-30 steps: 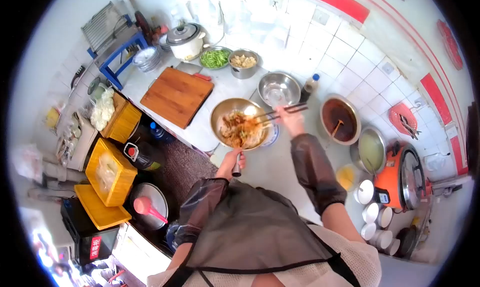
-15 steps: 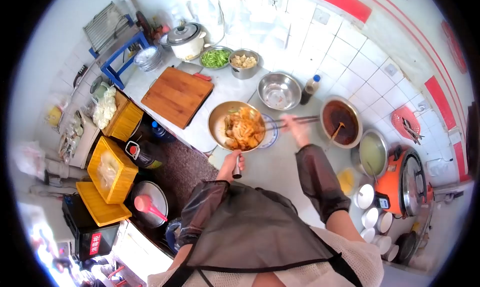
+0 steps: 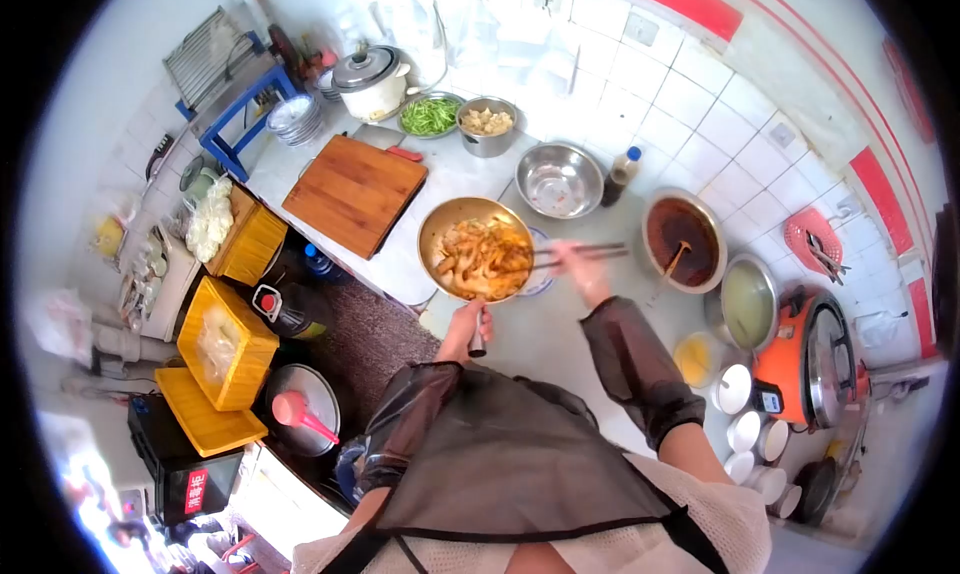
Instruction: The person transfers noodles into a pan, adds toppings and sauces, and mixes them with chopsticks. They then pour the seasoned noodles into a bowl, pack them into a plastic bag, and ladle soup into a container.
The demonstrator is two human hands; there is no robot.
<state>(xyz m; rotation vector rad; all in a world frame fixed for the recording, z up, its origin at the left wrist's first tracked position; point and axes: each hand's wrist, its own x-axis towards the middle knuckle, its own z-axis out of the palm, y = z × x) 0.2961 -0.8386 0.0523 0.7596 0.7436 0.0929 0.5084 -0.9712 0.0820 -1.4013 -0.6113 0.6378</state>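
My left hand (image 3: 466,330) is wrapped round the handle (image 3: 477,348) of a gold-coloured pan (image 3: 432,236). Reddish sauced food in strips (image 3: 484,254) lies in the pan. Closed on a pair of dark chopsticks (image 3: 606,249), my right hand (image 3: 582,272) is smeared by motion just right of the pan. The chopstick tips reach over the rim to the food. Part of a blue-and-white plate (image 3: 541,280) shows under the pan's right side, the rest hidden by it.
Behind the pan stand a steel bowl (image 3: 559,181), a dark bottle (image 3: 620,177) and a bowl of dark red sauce (image 3: 684,240). A wooden cutting board (image 3: 354,194) lies left. Farther right are an orange rice cooker (image 3: 790,366) and several white cups (image 3: 733,388).
My right hand and the chopsticks have shifted slightly left and down. The food has been stirred and is spread more evenly in the pan. My left hand still grips the handle.
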